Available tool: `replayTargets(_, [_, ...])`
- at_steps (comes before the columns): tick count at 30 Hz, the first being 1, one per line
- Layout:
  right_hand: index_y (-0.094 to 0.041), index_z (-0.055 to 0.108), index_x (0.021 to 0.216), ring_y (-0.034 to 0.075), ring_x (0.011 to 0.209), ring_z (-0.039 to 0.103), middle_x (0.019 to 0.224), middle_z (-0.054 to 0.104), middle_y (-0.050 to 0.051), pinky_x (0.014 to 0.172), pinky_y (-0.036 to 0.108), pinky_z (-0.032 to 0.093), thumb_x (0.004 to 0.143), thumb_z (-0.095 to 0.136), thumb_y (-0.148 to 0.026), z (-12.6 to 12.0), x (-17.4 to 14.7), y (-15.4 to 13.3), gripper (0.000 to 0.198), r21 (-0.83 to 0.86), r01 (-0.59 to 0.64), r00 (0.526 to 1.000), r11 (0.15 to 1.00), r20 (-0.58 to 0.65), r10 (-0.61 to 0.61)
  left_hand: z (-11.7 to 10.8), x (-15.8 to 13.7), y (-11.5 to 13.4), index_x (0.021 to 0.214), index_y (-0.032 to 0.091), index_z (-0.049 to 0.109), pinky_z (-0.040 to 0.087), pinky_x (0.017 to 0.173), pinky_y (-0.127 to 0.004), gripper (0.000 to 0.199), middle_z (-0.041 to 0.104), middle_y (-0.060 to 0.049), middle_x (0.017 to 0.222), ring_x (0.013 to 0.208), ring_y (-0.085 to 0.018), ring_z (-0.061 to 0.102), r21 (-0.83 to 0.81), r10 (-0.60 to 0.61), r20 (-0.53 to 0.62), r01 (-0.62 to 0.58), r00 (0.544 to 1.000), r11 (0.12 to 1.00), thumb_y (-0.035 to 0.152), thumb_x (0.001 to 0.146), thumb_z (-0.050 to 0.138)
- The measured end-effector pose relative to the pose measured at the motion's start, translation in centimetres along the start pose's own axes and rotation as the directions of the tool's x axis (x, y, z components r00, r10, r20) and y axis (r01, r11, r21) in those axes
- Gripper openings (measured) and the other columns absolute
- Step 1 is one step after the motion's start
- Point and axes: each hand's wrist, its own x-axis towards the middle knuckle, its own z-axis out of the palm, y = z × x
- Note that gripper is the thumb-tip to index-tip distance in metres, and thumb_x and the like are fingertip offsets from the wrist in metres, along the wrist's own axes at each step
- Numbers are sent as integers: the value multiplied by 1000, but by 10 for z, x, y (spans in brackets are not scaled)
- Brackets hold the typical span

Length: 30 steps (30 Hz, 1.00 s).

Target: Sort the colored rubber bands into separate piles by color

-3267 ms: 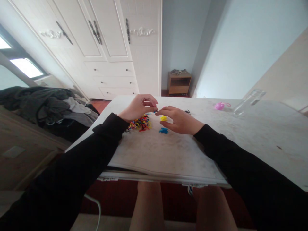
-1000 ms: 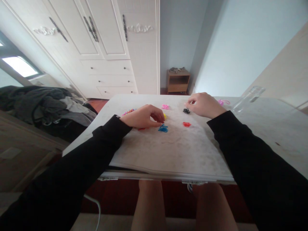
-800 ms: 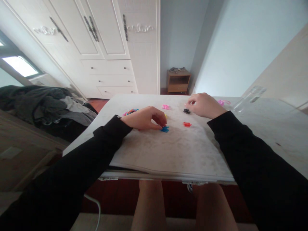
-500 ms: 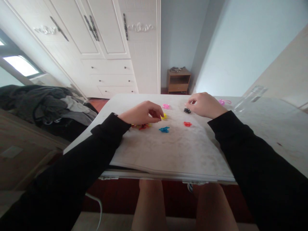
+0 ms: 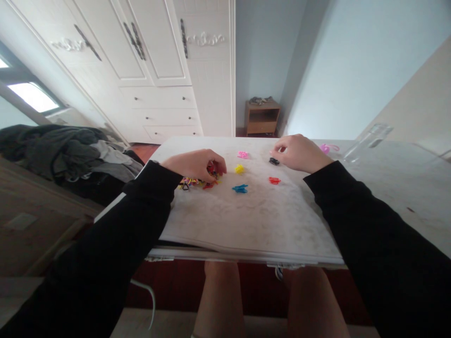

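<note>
On the pale, smudged table, five small single-colour heaps of loops, plus one mixed pile at the left. Left hand is over the mixed pile, palm down, thumb and fingers curved and apart; loops show in the gap between them, and contact is likely but any grip on a loop cannot be made out. Right hand is at the far side, just beside the black heap; thumb and forefinger curl into a ring, and whether the tips meet or pinch anything cannot be told. Between the hands: pink heap farthest off, yellow heap nearer, blue heap nearest the person. Red heap sits on the near side of the black one, apart from it. Beyond the right hand, a pink object, partly hidden, and a clear container near it. Past the table, a white wardrobe and a small wooden cabinet; dark clothes piled at left.
</note>
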Motion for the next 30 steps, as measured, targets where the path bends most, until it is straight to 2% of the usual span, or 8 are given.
replayTargets(4, [-20,82,82,26,86,70,88,80,9,79,37,50,90,62,-34,-1,0,-2,26,1,2,1000,1000,19,-2,-1,0,-1,96,20,80,49,63,-23,27,78,0,76,65,-15,69,-27,-23,40,24,999,999,17,70,73])
replayTargets(7, [-20,83,82,26,86,70,87,80,9,80,37,50,90,61,-34,-2,-1,-4,27,1,5,1000,1000,25,-5,-2,-1,2,102,18,78,47,64,-23,28,78,-1,78,66,-14,69,18,-44,48,43,998,999,21,75,72])
replayTargets(16, [-20,83,82,25,86,71,88,80,9,81,37,50,90,62,-33,-2,-1,-5,26,23,12,999,1000,31,-12,-5,-2,5,100,18,79,49,64,-24,25,77,-1,77,66,-13,69,-36,33,-60,-35,998,999,22,76,76])
replayTargets(25, [-19,82,80,25,84,70,85,79,9,80,37,51,90,62,-33,-1,-1,-6,26,52,30,999,998,36,-32,-4,-1,4,95,18,80,54,64,-24,26,79,-4,79,68,-14,72,-145,13,-87,-26,996,989,24,71,86])
replayTargets(30, [-19,79,77,24,80,69,81,78,8,78,36,48,91,63,-30,0,-1,-6,25,99,73,997,992,20,-75,-2,2,0,92,17,80,55,60,-25,26,79,-5,75,68,-18,75,-216,-25,-154,-9,988,976,29,71,89])
